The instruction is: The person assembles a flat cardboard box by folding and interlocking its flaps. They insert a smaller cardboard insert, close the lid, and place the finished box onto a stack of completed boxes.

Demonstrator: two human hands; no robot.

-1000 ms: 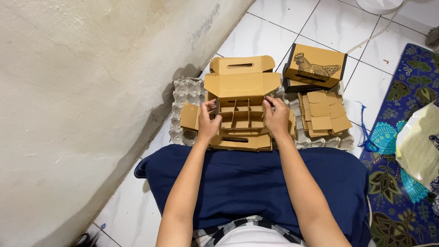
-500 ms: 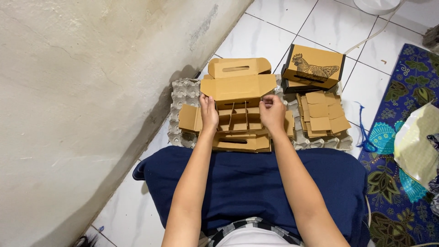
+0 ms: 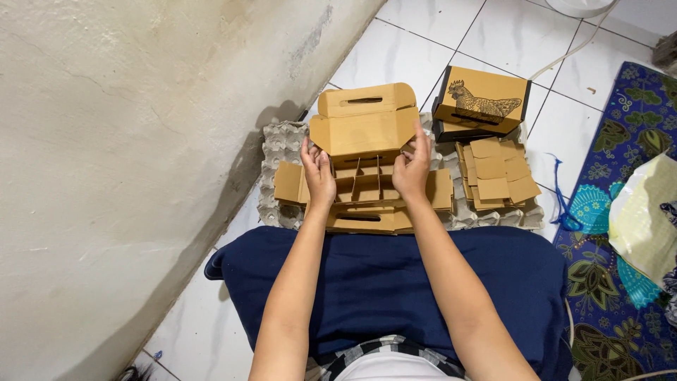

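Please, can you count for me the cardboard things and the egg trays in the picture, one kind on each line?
Open divided carton, held by left hand and right hand: 1
Closed box with hen drawing: 1
Stack of flat cardboard pieces: 1
Grey egg trays, at least: 1
Total: 4

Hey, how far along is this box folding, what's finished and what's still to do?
Done, it seems: one closed box with a chicken print stands at the back right. In hand: the left hand and right hand hold an open box on grey egg trays; its dividers are in, lid flaps still up. Left: closing that lid, and a stack of flat cardboard pieces lies unused on the right.
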